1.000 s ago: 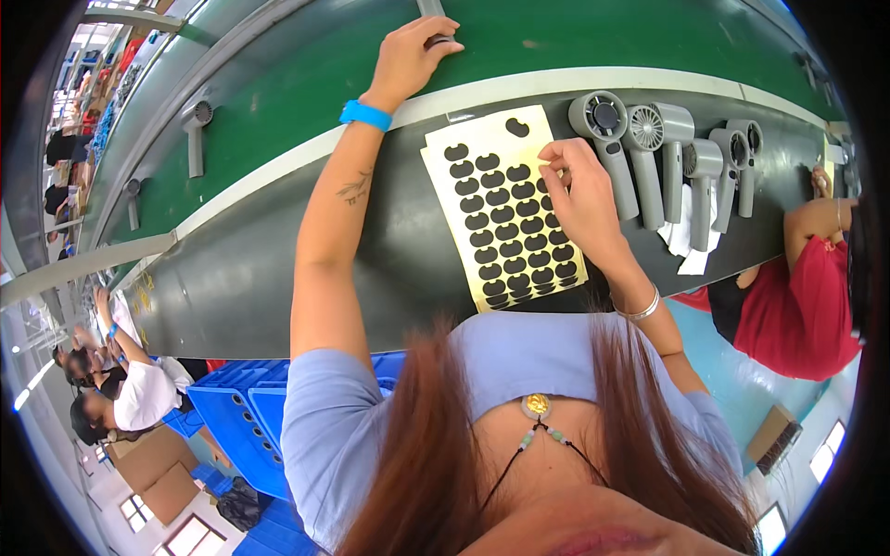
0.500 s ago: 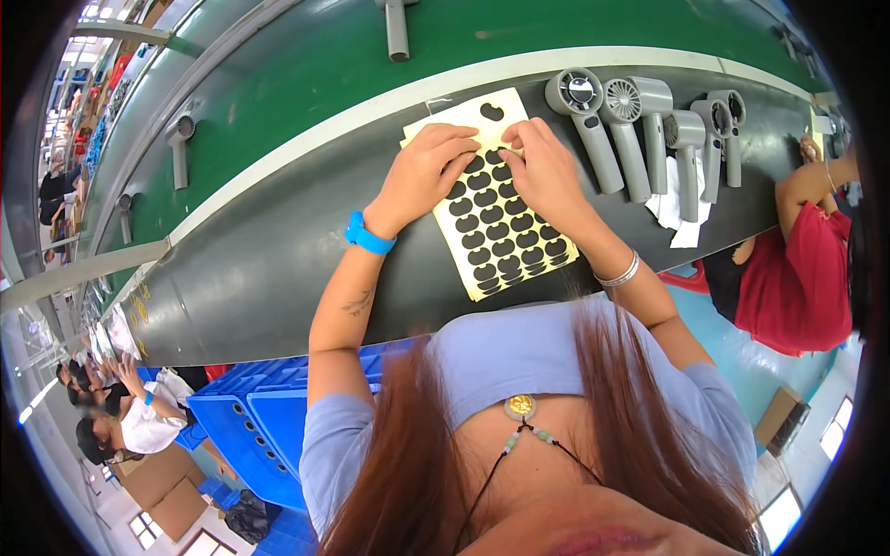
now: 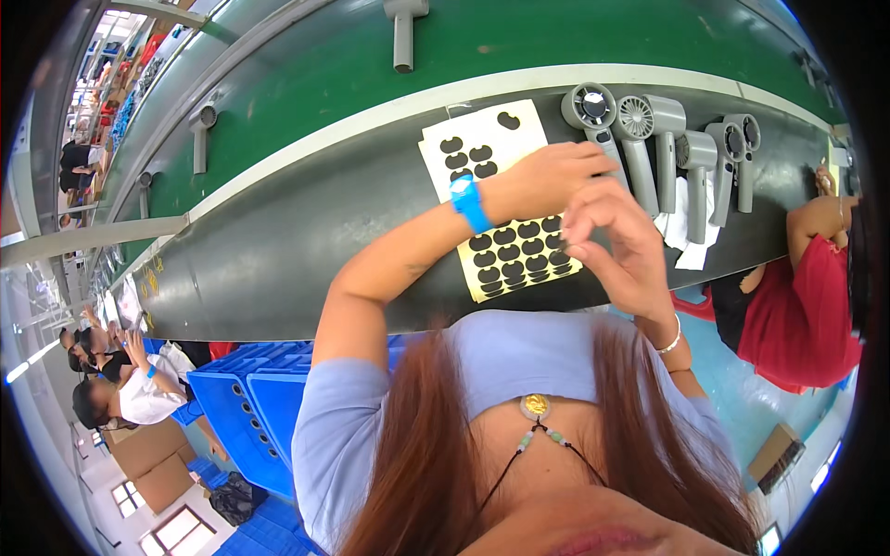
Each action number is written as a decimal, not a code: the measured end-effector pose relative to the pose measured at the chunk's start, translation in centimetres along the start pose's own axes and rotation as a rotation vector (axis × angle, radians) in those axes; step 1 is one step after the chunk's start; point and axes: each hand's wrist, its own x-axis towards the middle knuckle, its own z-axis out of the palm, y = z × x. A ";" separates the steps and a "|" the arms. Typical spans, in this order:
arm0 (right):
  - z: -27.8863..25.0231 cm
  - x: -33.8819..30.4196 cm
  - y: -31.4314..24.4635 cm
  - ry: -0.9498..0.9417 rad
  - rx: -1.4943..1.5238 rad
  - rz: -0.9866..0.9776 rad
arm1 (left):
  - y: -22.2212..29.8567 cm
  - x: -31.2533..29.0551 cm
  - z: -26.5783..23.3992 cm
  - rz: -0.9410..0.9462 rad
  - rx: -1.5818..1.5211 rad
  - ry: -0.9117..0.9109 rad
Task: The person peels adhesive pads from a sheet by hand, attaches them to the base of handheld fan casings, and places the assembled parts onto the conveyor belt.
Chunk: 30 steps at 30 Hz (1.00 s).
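A pale yellow sheet (image 3: 501, 144) with rows of black notched stickers (image 3: 506, 252) lies on the dark bench, other sheets under it. My left hand (image 3: 565, 174) reaches across it from the left, fingers stretched towards the handle of the nearest grey handheld fan (image 3: 591, 107); whether they touch it I cannot tell. Nearer to me, my right hand (image 3: 623, 243) is raised over the sheet's right edge, thumb and forefinger pinched together. A small dark piece, looking like one of the black stickers, shows at those fingertips. My left forearm hides the sheet's middle rows.
Several more grey fans (image 3: 697, 153) lie at the right, some on white paper (image 3: 691, 222). Beyond a pale rail runs a green conveyor belt (image 3: 306, 120) carrying fans. Blue crates (image 3: 269, 398) stand below the bench at left. A person in red (image 3: 811, 315) sits at right.
Both hands have left the top of the sheet. My left hand has swung right towards the fans; my right has drawn back and right, still pinched. The view has shifted slightly.
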 end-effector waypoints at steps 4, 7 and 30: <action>-1.2 -0.2 -0.3 0.095 0.034 -0.012 | -0.3 2.3 1.6 0.014 0.160 -0.228; -1.3 -0.3 0.2 0.119 0.059 -0.024 | -0.1 2.8 1.4 0.010 0.132 -0.211; 1.6 3.1 0.4 0.295 0.062 -0.051 | 6.2 -7.2 -7.5 -0.528 -0.491 0.825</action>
